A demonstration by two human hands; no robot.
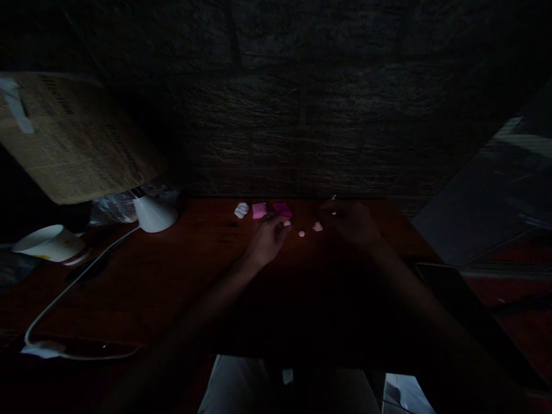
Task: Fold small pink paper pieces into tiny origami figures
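My left hand [266, 240] is closed in a pinch on a small pale pink lump [287, 223] that looks like modelling clay. Just right of it, a little pale ball [301, 234] and an uneven pinkish piece [317, 226] lie on the table. My right hand [354, 223] is in deep shadow with its fingers curled together; a tiny pale bit shows by the fingers, but what they hold is unclear. Behind the left fingers are a light pink square [259, 210] and a magenta one [282, 209]. A crumpled white lump [242, 210] sits left of them.
The wooden table [194, 270] meets a dark brick wall [280, 126]. On the left stand a lamp with a white base [154, 214] and paper-like shade [81, 138], its cable [64, 296], and a tipped paper cup [50, 244]. A dark flat object [470, 313] lies at right.
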